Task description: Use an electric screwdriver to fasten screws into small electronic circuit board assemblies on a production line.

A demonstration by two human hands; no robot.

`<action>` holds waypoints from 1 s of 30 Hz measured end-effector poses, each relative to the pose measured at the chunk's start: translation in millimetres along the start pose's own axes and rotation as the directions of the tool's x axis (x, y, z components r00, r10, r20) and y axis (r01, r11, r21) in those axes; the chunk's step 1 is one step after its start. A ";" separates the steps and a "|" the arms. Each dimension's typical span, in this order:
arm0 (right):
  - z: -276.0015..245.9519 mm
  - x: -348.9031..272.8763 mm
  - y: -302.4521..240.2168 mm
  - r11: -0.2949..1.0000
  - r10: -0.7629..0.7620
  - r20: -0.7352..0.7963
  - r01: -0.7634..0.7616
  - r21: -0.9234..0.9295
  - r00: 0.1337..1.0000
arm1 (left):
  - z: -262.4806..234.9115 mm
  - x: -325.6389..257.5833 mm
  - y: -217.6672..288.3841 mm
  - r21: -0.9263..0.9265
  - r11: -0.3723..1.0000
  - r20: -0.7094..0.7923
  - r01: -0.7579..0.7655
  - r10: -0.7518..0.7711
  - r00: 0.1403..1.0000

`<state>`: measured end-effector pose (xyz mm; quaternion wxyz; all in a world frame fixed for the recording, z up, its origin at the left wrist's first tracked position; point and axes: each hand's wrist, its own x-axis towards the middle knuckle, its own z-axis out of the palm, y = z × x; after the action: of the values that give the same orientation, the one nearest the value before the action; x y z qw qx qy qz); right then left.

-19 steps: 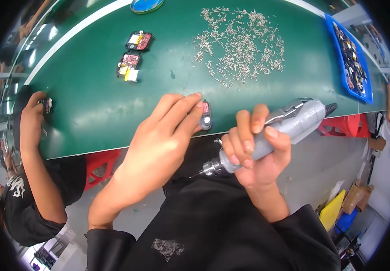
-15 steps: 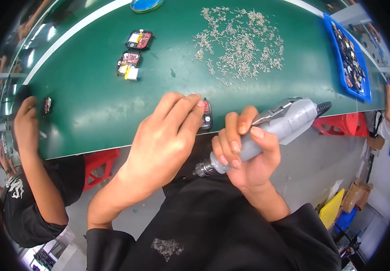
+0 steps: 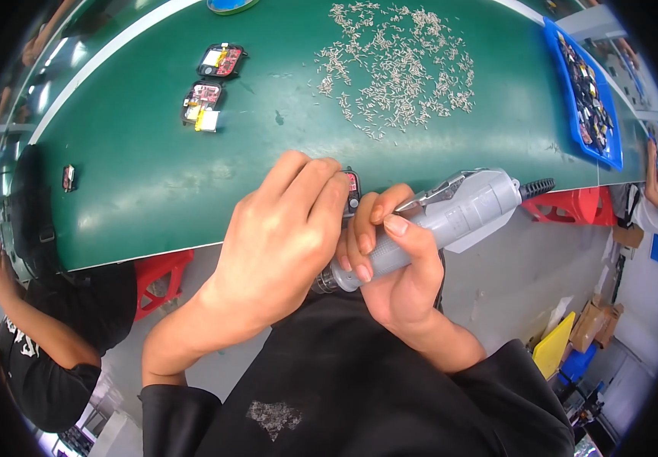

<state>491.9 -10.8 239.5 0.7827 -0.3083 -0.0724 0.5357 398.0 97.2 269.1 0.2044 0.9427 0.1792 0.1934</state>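
My left hand is closed at the near edge of the table, its fingertips curled together against a small black case with a red circuit board. The fingers cover the left part of that case. My right hand wraps round a grey electric screwdriver, which lies slantwise with its cable end up to the right. The driver's nose points down to the left, and its tip is hidden behind my left hand. The right fingertips are close beside the case.
Loose screws lie scattered on the green table. Two open cases with boards sit at the left, and a small part lies farther left. A blue tray of parts stands right. A co-worker's arm is at left.
My right hand has brought the screwdriver left, closer to my left hand. The left hand keeps its place at the case. The co-worker's hand has drawn back from the table.
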 end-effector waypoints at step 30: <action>18.6 60.6 -101.9 0.922 -0.148 0.407 0.275 -0.274 0.901 | 16.2 -16.0 -1.0 0.281 0.937 -0.001 -0.206 0.215 0.977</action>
<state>589.8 26.2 298.3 0.7465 -0.3137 -0.3428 0.4762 391.0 86.3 250.4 0.0447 0.9726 0.1062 0.2021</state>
